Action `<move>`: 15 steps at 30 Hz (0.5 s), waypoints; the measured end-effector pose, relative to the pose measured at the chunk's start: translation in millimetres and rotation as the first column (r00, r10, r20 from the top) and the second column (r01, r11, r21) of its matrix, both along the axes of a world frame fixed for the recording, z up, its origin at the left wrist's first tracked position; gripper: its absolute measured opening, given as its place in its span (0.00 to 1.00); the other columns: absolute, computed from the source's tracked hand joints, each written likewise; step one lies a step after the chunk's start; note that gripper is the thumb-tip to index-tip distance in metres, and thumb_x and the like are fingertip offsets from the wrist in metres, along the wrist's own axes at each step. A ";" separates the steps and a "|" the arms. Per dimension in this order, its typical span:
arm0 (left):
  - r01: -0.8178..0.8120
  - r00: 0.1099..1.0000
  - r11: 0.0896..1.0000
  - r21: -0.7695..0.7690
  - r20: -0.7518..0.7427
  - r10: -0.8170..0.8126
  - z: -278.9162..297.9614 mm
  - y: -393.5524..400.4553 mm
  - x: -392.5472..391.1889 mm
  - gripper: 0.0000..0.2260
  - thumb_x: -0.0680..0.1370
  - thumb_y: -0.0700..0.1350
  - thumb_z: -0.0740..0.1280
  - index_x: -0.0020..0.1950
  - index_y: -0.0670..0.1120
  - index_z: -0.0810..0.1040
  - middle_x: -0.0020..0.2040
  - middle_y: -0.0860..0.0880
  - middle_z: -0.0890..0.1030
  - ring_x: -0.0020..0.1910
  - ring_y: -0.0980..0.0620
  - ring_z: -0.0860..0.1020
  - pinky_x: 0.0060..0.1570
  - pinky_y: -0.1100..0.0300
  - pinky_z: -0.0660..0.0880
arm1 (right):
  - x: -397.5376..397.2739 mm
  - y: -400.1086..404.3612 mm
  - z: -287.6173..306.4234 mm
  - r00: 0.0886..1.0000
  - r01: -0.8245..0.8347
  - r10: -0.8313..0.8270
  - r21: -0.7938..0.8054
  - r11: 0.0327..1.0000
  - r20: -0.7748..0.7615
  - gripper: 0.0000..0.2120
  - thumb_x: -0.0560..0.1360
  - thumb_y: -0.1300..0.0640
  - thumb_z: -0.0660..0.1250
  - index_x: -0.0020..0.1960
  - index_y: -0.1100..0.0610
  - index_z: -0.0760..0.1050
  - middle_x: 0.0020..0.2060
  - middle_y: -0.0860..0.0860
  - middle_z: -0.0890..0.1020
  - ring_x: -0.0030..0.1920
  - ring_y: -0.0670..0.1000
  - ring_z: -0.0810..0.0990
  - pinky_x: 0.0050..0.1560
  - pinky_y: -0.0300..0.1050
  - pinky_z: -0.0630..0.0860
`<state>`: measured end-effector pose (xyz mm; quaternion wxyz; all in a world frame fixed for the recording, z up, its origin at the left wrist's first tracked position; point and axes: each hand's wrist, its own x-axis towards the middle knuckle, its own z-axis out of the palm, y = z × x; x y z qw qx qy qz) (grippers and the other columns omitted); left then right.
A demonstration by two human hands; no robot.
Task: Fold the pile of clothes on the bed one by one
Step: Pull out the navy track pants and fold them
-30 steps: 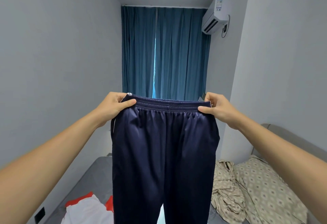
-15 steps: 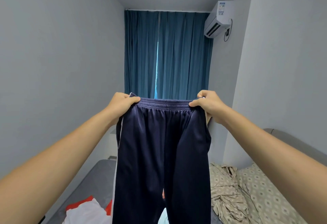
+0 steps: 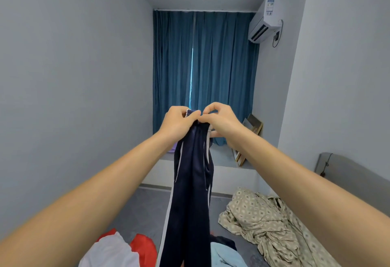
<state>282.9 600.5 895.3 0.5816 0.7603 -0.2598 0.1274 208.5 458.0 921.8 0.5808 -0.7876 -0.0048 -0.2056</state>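
Both arms are out in front of me and my hands meet at the middle, right against the blue curtain [image 3: 211, 72]. My left hand [image 3: 177, 122] has its fingers curled tight round the waistband of the navy track pants [image 3: 190, 192], thumb pressed over the top edge. My right hand [image 3: 221, 119] sits touching it, thumb and forefinger pinching the other end of that same waistband, the remaining fingers bent loosely behind. The pants are doubled lengthwise, the two halves lying together, white side stripes showing down the left edge and again near the right. They hang straight down from my grip, above the grey bed [image 3: 143, 209], and run out of view at the bottom. Below on the bed, a white garment [image 3: 109, 252] lies beside a red one [image 3: 143, 245] on the left of the pants, and a pale blue piece [image 3: 223, 254] with something dark just above it on the right. Further right, a crumpled patterned beige sheet [image 3: 259, 218]. Air conditioner [image 3: 266, 19] high on the right wall, picture frames [image 3: 253, 127] leaning on the window ledge
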 end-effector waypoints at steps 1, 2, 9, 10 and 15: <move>0.012 1.000 1.000 -0.008 0.014 -0.012 1.9 1.2 -1.0 0.15 0.79 0.58 0.70 0.40 0.48 0.84 0.39 0.47 0.85 0.41 0.46 0.84 0.45 0.47 0.80 | -2.1 2.3 1.3 1.000 -0.026 0.026 0.021 0.999 0.015 0.07 0.76 0.63 0.73 0.51 0.59 0.77 0.49 0.57 0.86 0.39 0.48 0.88 0.43 0.51 0.86; 0.033 0.999 0.999 -0.021 0.020 -0.032 3.6 3.4 -1.0 0.20 0.77 0.62 0.69 0.43 0.45 0.84 0.40 0.47 0.84 0.41 0.47 0.82 0.46 0.47 0.79 | -5.0 3.0 2.4 0.998 -0.054 0.053 0.046 0.997 0.021 0.08 0.77 0.61 0.74 0.54 0.60 0.78 0.49 0.57 0.86 0.40 0.49 0.88 0.44 0.51 0.86; 0.249 0.968 0.969 -0.004 0.020 -0.248 1.3 16.4 -15.6 0.16 0.75 0.58 0.77 0.58 0.50 0.85 0.53 0.48 0.87 0.55 0.48 0.85 0.61 0.53 0.80 | -8.7 -6.3 9.3 0.976 -0.211 0.217 0.152 0.966 -0.026 0.14 0.78 0.69 0.67 0.63 0.63 0.79 0.49 0.61 0.87 0.51 0.57 0.88 0.55 0.56 0.85; 0.247 0.969 0.968 -0.047 0.022 -0.247 -0.4 16.7 -15.6 0.12 0.77 0.53 0.77 0.58 0.50 0.86 0.53 0.48 0.87 0.55 0.49 0.85 0.62 0.50 0.80 | -9.7 -9.1 10.2 0.981 -0.189 0.192 0.100 0.977 -0.020 0.14 0.77 0.70 0.68 0.61 0.63 0.80 0.48 0.60 0.88 0.50 0.55 0.88 0.54 0.55 0.85; 0.301 0.954 0.949 -0.096 0.022 -0.301 -0.7 22.1 -12.4 0.09 0.82 0.42 0.71 0.62 0.46 0.84 0.55 0.46 0.87 0.57 0.47 0.85 0.64 0.45 0.79 | -7.6 -36.6 7.4 0.996 -0.087 0.078 -0.455 0.886 -0.039 0.12 0.74 0.56 0.76 0.56 0.49 0.82 0.37 0.53 0.79 0.39 0.47 0.78 0.48 0.45 0.78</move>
